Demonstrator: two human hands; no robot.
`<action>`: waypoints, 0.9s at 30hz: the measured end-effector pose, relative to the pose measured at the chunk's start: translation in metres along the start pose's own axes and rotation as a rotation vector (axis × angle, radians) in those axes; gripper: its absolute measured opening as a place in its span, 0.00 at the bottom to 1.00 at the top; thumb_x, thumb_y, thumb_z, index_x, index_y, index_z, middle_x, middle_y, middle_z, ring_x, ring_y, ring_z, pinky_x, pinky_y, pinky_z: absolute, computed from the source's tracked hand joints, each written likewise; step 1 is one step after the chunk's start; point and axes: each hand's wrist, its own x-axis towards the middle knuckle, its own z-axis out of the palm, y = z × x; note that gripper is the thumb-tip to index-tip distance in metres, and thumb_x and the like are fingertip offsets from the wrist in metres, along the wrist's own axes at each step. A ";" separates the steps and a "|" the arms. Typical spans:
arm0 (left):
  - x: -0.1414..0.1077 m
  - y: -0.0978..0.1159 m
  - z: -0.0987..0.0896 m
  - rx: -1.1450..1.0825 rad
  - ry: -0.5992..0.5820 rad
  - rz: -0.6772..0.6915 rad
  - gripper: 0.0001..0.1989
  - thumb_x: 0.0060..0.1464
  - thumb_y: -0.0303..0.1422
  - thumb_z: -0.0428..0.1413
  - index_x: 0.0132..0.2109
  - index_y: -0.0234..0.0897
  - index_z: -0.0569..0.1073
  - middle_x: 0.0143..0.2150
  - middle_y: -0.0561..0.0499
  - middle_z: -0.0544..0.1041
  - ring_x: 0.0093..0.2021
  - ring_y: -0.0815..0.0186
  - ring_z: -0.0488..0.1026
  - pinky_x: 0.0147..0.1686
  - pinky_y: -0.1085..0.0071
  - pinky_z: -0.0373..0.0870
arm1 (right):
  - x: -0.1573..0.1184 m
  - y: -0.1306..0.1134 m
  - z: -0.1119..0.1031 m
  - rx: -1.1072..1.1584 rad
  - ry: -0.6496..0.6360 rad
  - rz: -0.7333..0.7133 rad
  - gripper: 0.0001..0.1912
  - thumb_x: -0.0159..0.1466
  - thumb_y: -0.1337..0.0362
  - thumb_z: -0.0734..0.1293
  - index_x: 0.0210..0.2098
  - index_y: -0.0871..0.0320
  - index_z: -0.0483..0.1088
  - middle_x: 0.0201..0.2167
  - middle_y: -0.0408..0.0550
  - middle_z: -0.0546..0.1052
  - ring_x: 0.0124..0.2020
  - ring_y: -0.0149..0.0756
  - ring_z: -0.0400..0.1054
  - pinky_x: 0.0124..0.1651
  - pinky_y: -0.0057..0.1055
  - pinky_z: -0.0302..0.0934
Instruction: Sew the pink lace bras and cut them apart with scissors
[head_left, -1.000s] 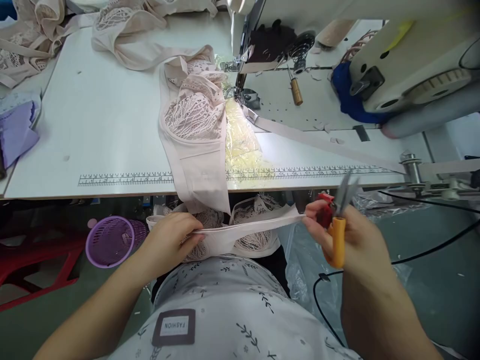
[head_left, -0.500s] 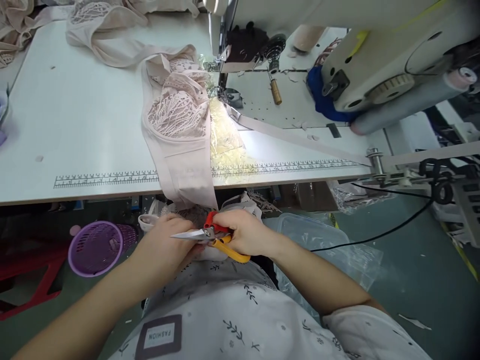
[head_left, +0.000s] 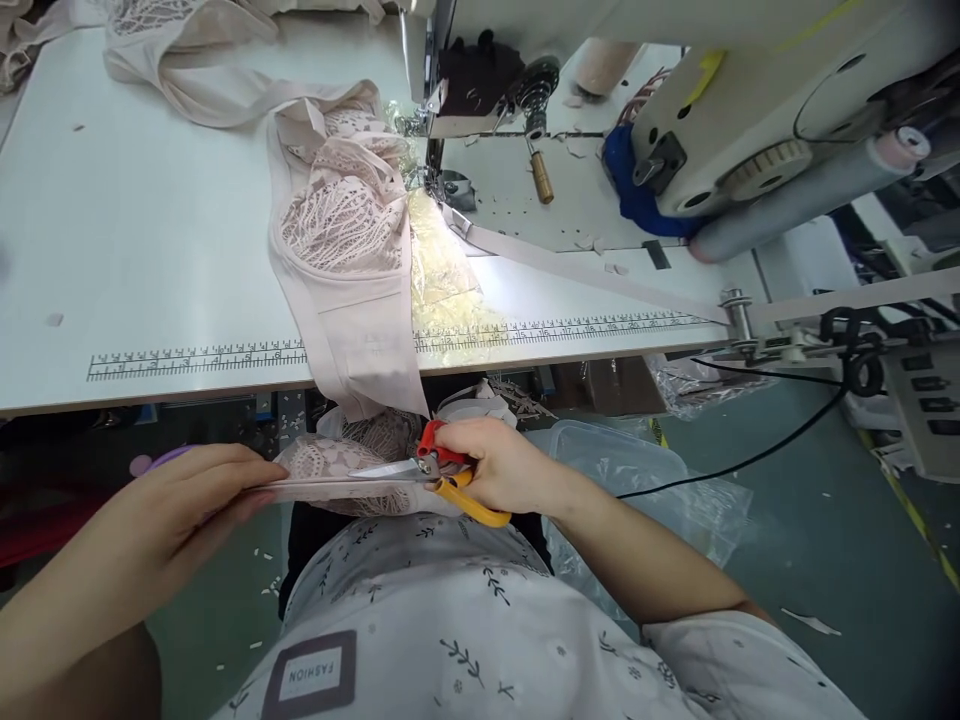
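Observation:
My right hand [head_left: 514,468] is closed round scissors [head_left: 474,506] with one red and one yellow handle. Their blades point left and lie along the top of a pale pink lace bra [head_left: 319,458] over my lap. Pinched at the left end of that bra's edge is my left hand [head_left: 199,497]; the edge runs taut and level towards the right hand. Whether the right fingers also grip the fabric is hidden. Another pale pink bra [head_left: 341,235] lies on the white sewing table [head_left: 165,230], its band hanging over the front edge.
A sewing machine [head_left: 660,110] stands over the table's right half. A pale tape [head_left: 570,270] runs from its needle area to a metal guide [head_left: 739,315]. More bra pieces [head_left: 202,75] lie at the back left. A clear plastic tub [head_left: 592,450] stands below right.
My left hand has moved left along the bra's edge, away from the scissors, drawing the edge out straight. My right hand has barely moved. The view has shifted slightly.

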 end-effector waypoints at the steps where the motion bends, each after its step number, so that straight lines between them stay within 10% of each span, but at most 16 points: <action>1: 0.000 0.001 0.000 -0.039 0.017 -0.029 0.09 0.58 0.36 0.51 0.40 0.44 0.75 0.35 0.58 0.77 0.31 0.71 0.74 0.31 0.80 0.69 | -0.001 -0.001 -0.001 -0.004 0.003 -0.007 0.08 0.52 0.70 0.67 0.24 0.58 0.62 0.25 0.41 0.70 0.26 0.28 0.64 0.28 0.22 0.58; 11: 0.026 0.037 0.043 -0.642 0.337 -0.260 0.15 0.57 0.26 0.51 0.51 0.40 0.64 0.37 0.50 0.70 0.33 0.69 0.73 0.31 0.75 0.73 | -0.025 0.009 -0.003 -0.018 -0.018 0.191 0.14 0.55 0.58 0.66 0.23 0.57 0.58 0.19 0.39 0.58 0.20 0.27 0.50 0.21 0.24 0.48; 21: 0.057 0.061 0.076 -0.567 0.305 -0.054 0.22 0.59 0.26 0.47 0.58 0.47 0.54 0.34 0.55 0.67 0.29 0.72 0.70 0.28 0.76 0.71 | -0.021 -0.027 -0.019 -0.082 0.320 0.031 0.12 0.57 0.55 0.68 0.31 0.58 0.68 0.29 0.48 0.73 0.33 0.38 0.68 0.36 0.33 0.64; 27: 0.059 0.067 0.078 -0.490 0.312 -0.037 0.19 0.59 0.27 0.47 0.56 0.46 0.55 0.31 0.57 0.68 0.27 0.72 0.70 0.25 0.78 0.69 | 0.004 -0.048 -0.008 0.011 0.305 -0.045 0.14 0.55 0.55 0.70 0.28 0.58 0.65 0.26 0.43 0.69 0.25 0.30 0.61 0.30 0.28 0.60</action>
